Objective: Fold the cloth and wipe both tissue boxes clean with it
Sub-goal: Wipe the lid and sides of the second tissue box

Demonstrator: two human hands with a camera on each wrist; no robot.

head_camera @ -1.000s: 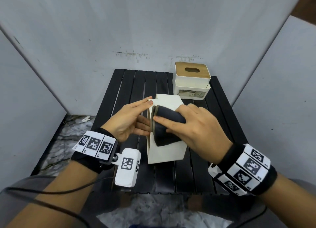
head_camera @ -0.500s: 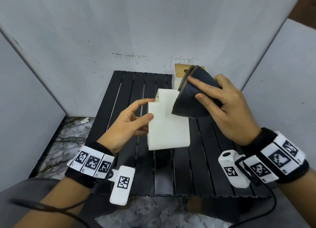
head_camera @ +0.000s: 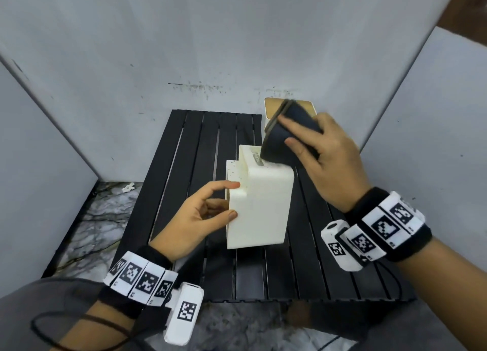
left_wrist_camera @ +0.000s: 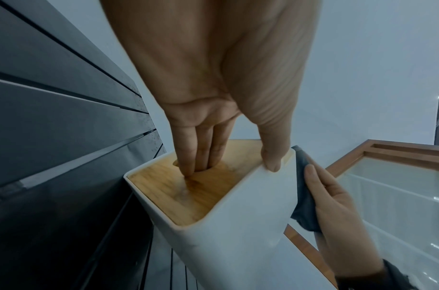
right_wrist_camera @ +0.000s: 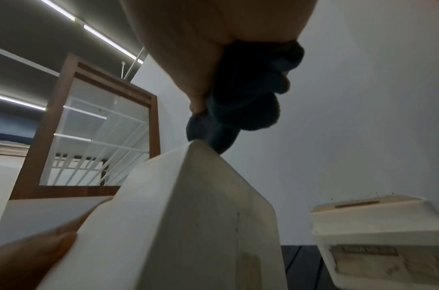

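Fingers [left_wrist_camera: 198, 155] of the left hand [head_camera: 195, 221] are gripping the tilted tissue box [head_camera: 259, 206], thumb on its white side, others on the wooden lid. Right hand [head_camera: 326, 155] is clutching the folded dark cloth [head_camera: 284, 137] at that box's far upper edge. Second tissue box [right_wrist_camera: 384, 235] is sitting at the slatted table's [head_camera: 200, 150] far right corner; left slats are lying bare.

Staged recording booth indoors, plain grey partition panels [head_camera: 237, 34] ahead and beside both hands, black slatted table [head_camera: 200, 145] beneath them, marble-pattern floor [head_camera: 87, 224] below-left, wood-framed glass cabinet [right_wrist_camera: 94, 125], ceiling strip lights [right_wrist_camera: 99, 37] overhead
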